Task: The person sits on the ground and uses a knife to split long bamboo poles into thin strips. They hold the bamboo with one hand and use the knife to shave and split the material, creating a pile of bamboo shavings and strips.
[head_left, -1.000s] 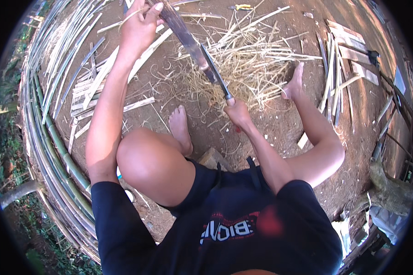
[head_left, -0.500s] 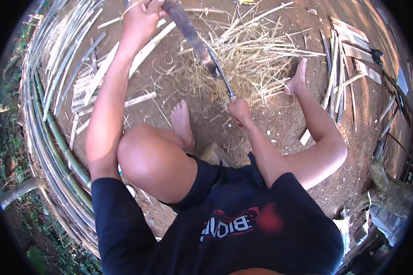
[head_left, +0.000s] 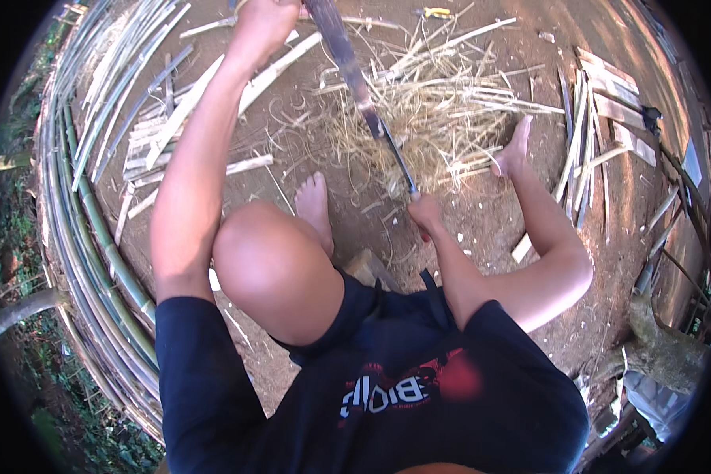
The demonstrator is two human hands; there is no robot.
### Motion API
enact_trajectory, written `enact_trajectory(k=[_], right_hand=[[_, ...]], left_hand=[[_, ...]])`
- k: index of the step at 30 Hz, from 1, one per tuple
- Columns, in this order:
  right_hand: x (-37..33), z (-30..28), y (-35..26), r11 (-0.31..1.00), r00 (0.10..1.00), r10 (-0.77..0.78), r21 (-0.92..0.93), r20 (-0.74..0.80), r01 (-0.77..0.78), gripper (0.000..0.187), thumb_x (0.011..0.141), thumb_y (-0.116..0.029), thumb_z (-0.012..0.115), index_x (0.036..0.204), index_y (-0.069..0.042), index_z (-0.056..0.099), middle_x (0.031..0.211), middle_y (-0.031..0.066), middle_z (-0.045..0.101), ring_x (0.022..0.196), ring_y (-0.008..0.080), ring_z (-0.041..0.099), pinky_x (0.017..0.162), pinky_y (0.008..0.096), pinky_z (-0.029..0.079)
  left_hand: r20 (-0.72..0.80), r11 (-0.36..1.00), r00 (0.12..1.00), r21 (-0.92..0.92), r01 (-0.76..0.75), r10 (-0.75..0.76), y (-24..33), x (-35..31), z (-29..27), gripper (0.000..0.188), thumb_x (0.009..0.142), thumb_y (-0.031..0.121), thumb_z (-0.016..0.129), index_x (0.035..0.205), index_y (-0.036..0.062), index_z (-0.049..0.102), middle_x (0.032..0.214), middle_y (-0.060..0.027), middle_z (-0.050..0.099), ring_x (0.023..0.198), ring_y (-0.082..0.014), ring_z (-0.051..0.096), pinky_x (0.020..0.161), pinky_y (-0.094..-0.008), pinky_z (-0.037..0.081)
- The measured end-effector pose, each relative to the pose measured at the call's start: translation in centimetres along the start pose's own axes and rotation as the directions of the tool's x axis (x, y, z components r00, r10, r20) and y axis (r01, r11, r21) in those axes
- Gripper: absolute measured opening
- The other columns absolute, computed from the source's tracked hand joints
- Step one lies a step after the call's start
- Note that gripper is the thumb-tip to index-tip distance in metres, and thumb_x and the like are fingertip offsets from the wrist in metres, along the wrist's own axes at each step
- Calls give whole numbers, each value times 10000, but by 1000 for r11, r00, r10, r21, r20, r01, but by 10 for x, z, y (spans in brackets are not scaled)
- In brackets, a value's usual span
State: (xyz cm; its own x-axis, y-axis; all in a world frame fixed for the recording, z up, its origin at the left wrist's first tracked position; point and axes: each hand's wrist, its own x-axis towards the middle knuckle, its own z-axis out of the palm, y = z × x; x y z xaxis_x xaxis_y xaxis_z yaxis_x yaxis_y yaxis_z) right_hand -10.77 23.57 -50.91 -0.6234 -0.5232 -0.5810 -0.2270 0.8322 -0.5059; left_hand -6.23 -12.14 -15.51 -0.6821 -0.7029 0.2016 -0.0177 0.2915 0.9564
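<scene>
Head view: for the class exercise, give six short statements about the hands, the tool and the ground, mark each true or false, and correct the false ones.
1. The right hand holds a knife. True.
2. The knife appears well apart from the dark strip. False: in this view, the blade overlaps the strip's lower end.
3. The shavings lie left of the left foot. False: they lie to its right and farther out.
4. Green bamboo lies on the left. True.
5. The right foot wears a shoe. False: it is bare.
6. The shirt is dark. True.
</scene>
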Motion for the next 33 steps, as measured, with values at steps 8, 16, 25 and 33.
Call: enact_trajectory(k=[8, 16, 25, 33], right_hand=[[-41, -52, -68, 754, 961, -2, 631, 277, -181, 166, 833, -68, 644, 821, -30, 484, 547, 23, 518, 402, 106, 472, 361, 276, 393], [-57, -72, -120, 726, 988, -128, 687, 90, 32, 155, 822, -48, 608, 937, -18, 509, 580, 17, 503, 417, 103, 474, 371, 265, 386], [-56, -55, -114, 753, 985, -139, 636, -99, 170, 108, 808, -40, 578, 902, -15, 534, 603, 40, 529, 431, 118, 483, 391, 308, 396], [-46, -48, -106, 692, 987, -151, 707, -59, 148, 151, 813, -41, 576, 926, -11, 480, 573, 42, 508, 388, 121, 477, 346, 284, 399]], left_hand=[[-88, 990, 988, 46, 134, -130, -10, 16, -27, 293, 970, 160, 532, 1248, 71, 547, 988, -75, 668, 854, -141, 615, 701, -308, 506], [-113, 971, 990, 234, -50, 79, -20, 20, -20, 347, 960, 160, 549, 1283, 37, 517, 1132, -116, 648, 999, -207, 607, 896, -332, 463], [-195, 974, 981, 215, 63, -21, -9, 14, 1, 335, 974, 174, 519, 1277, 39, 474, 1034, -105, 643, 973, -214, 639, 769, -335, 563], [-99, 991, 992, 102, 84, -74, 5, 1, 8, 469, 974, 158, 513, 1393, 23, 351, 1160, -155, 578, 973, -227, 635, 794, -353, 562]])
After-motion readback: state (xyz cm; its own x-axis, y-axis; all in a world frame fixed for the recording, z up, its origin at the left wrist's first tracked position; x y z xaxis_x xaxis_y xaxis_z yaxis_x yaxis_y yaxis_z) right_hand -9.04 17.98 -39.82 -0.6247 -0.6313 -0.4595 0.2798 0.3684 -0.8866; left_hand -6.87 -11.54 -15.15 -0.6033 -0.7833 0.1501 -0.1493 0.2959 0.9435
